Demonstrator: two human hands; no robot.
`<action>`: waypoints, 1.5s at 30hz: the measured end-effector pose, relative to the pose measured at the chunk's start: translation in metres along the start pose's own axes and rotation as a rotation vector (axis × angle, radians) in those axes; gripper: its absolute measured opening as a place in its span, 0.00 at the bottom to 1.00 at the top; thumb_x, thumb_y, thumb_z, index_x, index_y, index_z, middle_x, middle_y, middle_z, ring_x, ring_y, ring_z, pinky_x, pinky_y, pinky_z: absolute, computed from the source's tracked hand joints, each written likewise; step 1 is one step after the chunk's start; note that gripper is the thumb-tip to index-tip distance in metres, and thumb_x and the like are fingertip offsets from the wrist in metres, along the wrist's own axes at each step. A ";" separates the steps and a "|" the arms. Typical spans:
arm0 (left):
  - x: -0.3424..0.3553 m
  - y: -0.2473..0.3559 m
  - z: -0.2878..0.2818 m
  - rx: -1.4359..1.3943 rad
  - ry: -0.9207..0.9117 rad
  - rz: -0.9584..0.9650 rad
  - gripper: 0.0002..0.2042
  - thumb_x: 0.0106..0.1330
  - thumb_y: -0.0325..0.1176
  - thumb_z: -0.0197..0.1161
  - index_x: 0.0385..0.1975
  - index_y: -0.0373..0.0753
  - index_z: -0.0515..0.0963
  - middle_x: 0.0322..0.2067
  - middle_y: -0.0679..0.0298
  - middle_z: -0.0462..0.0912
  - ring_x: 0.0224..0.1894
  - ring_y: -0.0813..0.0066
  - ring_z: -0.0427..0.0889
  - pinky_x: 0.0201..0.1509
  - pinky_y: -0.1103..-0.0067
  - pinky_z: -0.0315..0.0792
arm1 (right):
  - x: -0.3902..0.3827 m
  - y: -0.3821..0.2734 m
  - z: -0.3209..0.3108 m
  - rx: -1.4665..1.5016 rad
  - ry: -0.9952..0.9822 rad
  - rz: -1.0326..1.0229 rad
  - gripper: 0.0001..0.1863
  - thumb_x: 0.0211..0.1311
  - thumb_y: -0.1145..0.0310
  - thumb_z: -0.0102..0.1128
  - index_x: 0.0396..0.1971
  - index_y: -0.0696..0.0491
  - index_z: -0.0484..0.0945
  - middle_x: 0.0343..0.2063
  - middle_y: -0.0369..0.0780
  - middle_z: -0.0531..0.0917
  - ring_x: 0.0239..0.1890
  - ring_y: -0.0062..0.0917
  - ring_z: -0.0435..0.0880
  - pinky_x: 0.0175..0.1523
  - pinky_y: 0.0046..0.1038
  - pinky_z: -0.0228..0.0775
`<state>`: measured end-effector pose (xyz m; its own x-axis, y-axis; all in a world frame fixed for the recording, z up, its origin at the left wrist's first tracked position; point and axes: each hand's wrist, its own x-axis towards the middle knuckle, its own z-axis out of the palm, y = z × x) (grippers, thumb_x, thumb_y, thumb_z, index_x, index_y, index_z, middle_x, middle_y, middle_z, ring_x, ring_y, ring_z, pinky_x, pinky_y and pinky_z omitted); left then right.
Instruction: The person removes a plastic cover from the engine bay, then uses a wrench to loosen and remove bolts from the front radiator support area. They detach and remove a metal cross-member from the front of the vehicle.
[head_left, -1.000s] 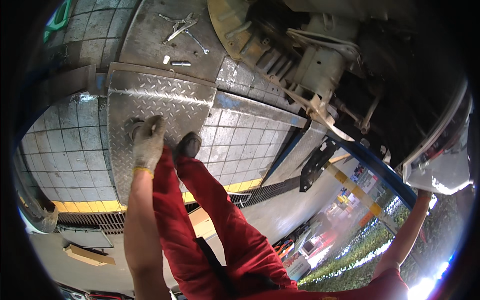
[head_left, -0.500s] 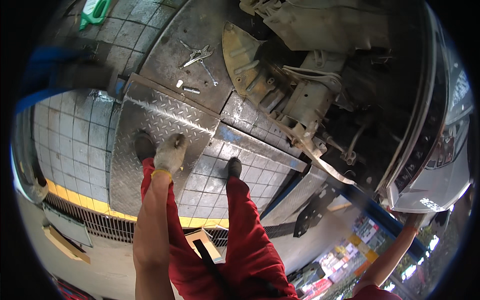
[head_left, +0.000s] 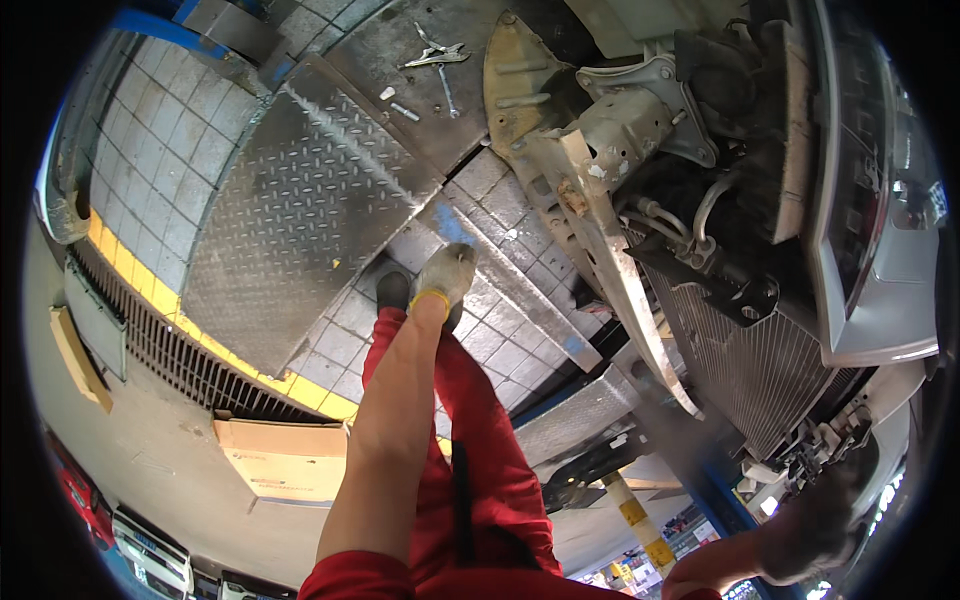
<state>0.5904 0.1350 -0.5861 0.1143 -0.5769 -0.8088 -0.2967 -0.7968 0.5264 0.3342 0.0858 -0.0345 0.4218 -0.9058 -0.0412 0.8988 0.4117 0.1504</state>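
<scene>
Left hand (head_left: 443, 275) swung further right over the tiled floor (head_left: 150, 110), gloved, hanging empty and loosely curled; right hand's (head_left: 815, 520) grip cannot be told.

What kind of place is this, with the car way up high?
Most likely a car repair garage. A raised car's underside hangs overhead with its radiator exposed, loose hand tools lie on a metal floor plate, and the person's gloved left hand hangs down empty.
</scene>
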 end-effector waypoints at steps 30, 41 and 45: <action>0.296 0.057 0.045 1.030 0.304 1.047 0.21 0.74 0.44 0.67 0.64 0.47 0.79 0.59 0.51 0.81 0.56 0.48 0.88 0.58 0.55 0.83 | 0.054 -0.163 -0.709 -2.443 0.064 1.017 0.26 0.81 0.51 0.54 0.69 0.49 0.80 0.66 0.45 0.85 0.68 0.41 0.84 0.75 0.39 0.73; 0.297 0.073 0.066 1.140 0.354 0.839 0.26 0.74 0.55 0.66 0.55 0.36 0.85 0.50 0.47 0.90 0.52 0.44 0.90 0.56 0.56 0.84 | 0.006 -0.176 -0.747 -2.228 0.335 0.899 0.26 0.78 0.54 0.58 0.69 0.51 0.81 0.65 0.46 0.86 0.68 0.39 0.84 0.75 0.33 0.72; 0.308 0.086 0.070 0.972 0.389 0.698 0.33 0.72 0.64 0.64 0.48 0.33 0.89 0.50 0.42 0.90 0.55 0.43 0.90 0.58 0.55 0.83 | -0.010 -0.171 -0.766 -2.200 0.294 0.797 0.26 0.78 0.54 0.59 0.69 0.50 0.81 0.61 0.46 0.88 0.66 0.37 0.86 0.73 0.33 0.74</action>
<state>0.5337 -0.0985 -0.8082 -0.1259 -0.9677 -0.2182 -0.9618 0.0652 0.2658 0.2671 0.1014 -0.8162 0.4387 -0.6259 -0.6448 -0.7274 0.1741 -0.6638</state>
